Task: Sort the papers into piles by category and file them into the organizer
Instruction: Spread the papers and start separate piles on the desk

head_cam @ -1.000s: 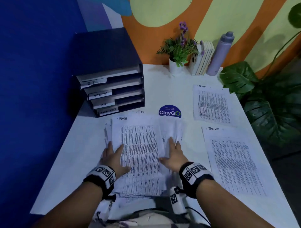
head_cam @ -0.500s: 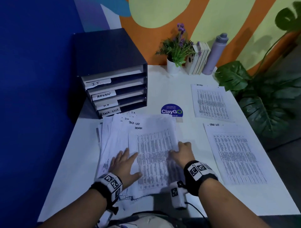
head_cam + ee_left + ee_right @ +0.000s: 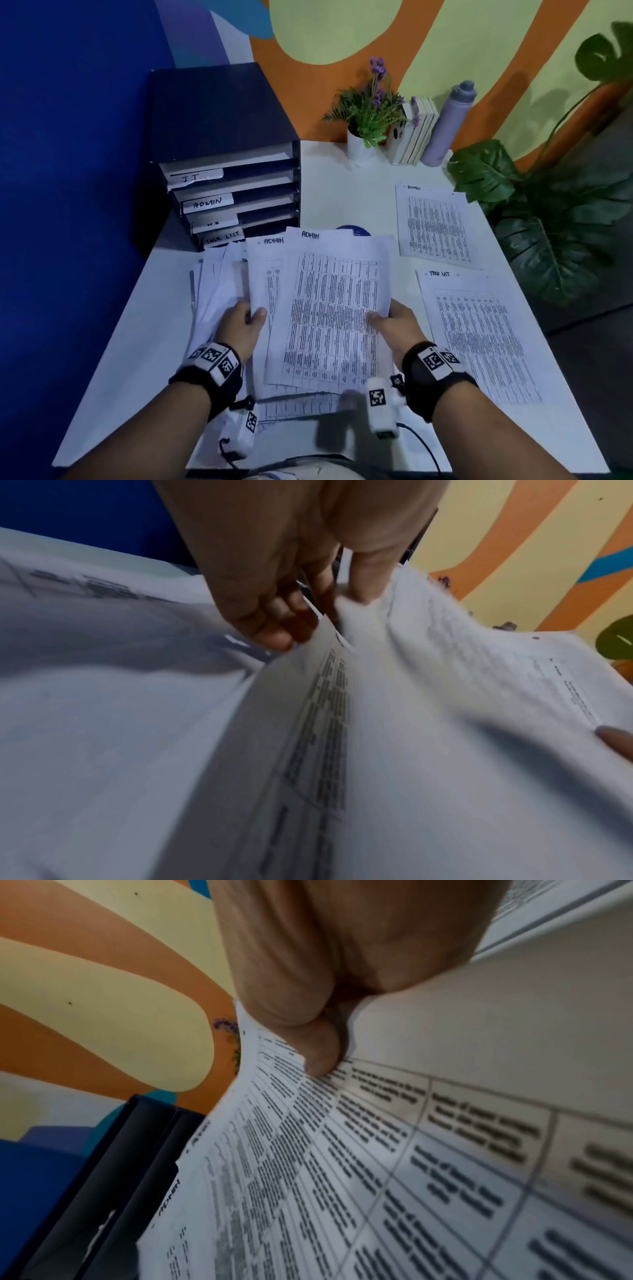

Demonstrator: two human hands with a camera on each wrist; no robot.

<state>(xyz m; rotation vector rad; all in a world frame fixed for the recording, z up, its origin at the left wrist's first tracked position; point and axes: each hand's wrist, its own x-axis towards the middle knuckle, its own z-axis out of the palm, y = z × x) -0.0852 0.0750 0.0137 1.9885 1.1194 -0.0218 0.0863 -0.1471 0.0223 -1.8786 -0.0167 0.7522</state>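
Note:
A fanned stack of printed papers lies on the white table in front of me. My right hand pinches the right edge of the top sheet headed ADMIN, thumb on top, and holds it raised. My left hand pinches the edge of a second ADMIN sheet just under it. In the wrist views the left hand and right hand both grip paper edges. The dark organizer stands at the back left, its trays labelled IT, ADMIN, H.R and TASK LIST.
Two sorted sheets lie to the right: an ADMIN page farther back and a TASK LIST page nearer. A potted plant, books and a grey bottle stand at the back. Large leaves overhang the table's right edge.
Both hands went from resting flat on the stack to pinching sheets. The top ADMIN sheet has slid right and lifted off the pile, uncovering another ADMIN sheet beneath.

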